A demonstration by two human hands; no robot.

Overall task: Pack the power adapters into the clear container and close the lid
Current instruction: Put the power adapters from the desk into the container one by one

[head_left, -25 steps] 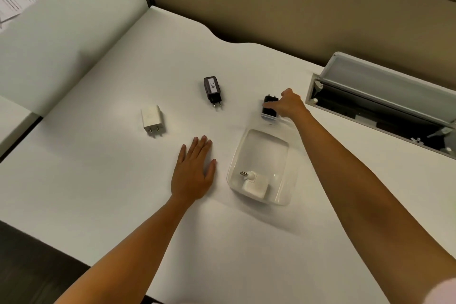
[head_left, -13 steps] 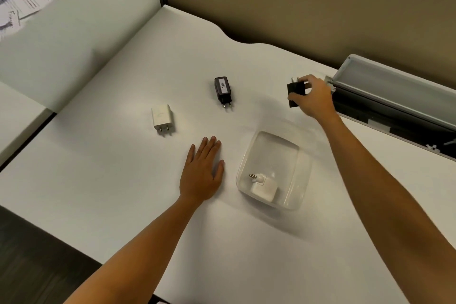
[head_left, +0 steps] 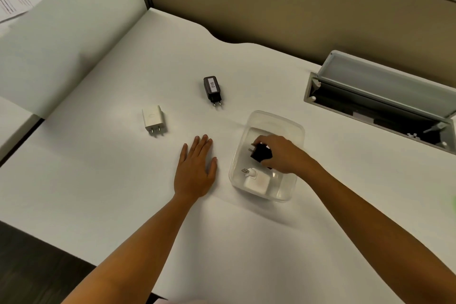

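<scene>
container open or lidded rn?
Open. The clear container has no lid on it: the right hand reaches inside through the top, holding a black adapter above the white adapter. No lid is identifiable.

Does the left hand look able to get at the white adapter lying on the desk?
Probably yes: the left hand lies flat and empty, with only bare desk between it and the white adapter.

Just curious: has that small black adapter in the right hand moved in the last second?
Yes. The black adapter came from beyond the clear container down into it.
</scene>
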